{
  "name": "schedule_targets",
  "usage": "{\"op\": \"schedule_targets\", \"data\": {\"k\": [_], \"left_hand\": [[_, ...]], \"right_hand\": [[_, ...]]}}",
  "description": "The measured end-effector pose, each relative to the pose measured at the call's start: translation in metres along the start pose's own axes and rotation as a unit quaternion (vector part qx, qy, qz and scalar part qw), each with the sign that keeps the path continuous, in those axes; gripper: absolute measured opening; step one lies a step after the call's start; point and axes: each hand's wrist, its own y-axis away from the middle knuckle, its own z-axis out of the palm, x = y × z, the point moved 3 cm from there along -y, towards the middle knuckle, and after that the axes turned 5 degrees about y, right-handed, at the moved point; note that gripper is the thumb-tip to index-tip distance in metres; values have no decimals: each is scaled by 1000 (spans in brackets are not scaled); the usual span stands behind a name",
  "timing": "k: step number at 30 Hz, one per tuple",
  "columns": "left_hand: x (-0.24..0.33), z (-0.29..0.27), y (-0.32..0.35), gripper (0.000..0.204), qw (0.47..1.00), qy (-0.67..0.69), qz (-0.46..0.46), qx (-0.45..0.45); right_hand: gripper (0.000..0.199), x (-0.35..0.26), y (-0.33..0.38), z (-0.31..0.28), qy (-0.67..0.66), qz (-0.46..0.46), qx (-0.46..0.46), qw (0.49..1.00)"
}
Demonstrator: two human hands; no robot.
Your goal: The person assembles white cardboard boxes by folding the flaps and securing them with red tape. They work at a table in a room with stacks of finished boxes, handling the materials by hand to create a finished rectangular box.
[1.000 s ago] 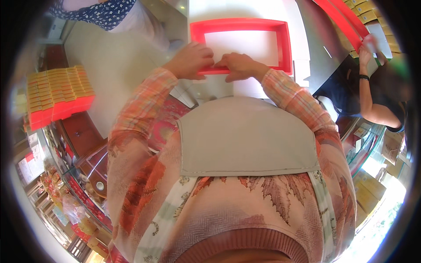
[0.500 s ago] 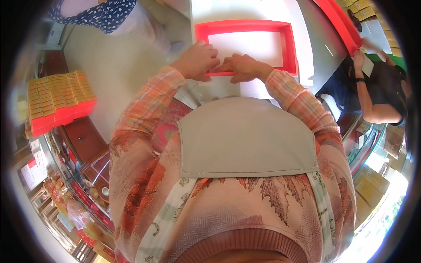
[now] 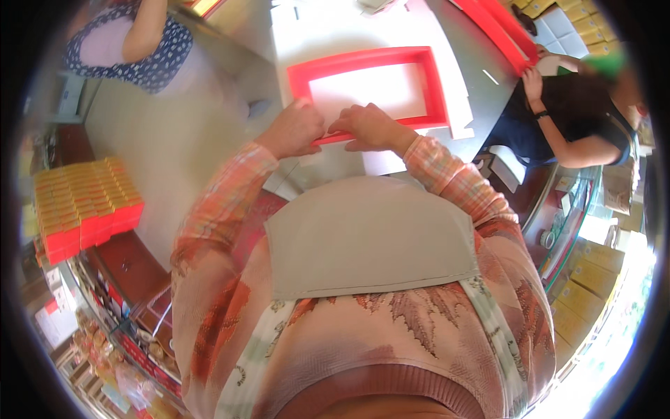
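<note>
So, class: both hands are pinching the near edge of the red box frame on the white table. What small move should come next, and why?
Probably press and slide the fingertips outward along that near edge. The left hand and right hand meet close together at the middle of the red box frame, thumbs on its near wall, while the corners on either side lie untouched on the white table.

Shallow red box (image 3: 370, 87) ahead, red-yellow box stack (image 3: 84, 209) left, possibly yellow cartons (image 3: 593, 276) right
</note>
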Motion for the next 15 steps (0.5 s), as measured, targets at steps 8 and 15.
{"op": "schedule_targets", "data": {"k": [8, 15], "left_hand": [[11, -15, -1, 37, 997, -9, -35, 62], [31, -36, 1, 57, 958, 55, -179, 219]], "right_hand": [[27, 34, 76, -40, 96, 97, 330, 934], [36, 168, 120, -44, -135, 301, 423, 844]]}}
